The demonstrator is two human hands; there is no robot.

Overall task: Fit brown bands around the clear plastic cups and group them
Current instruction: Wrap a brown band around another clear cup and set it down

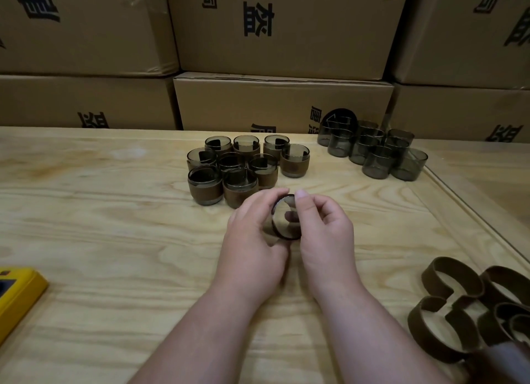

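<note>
Both hands hold one clear smoky cup [286,221] over the middle of the wooden table [114,211], its mouth tilted toward me. My left hand [255,240] wraps its left side. My right hand [324,231] pinches the right side, thumb on the rim. A brown band seems to sit around the cup, mostly hidden by fingers. Just behind stands a cluster of several banded cups [243,168]. Several bare clear cups [375,151] stand at the back right. Loose brown bands [470,306] lie at the near right.
Stacked cardboard boxes [281,102] wall off the table's far edge. A yellow object [17,294] lies at the near left edge. A raised wooden strip [473,211] runs diagonally along the table's right side.
</note>
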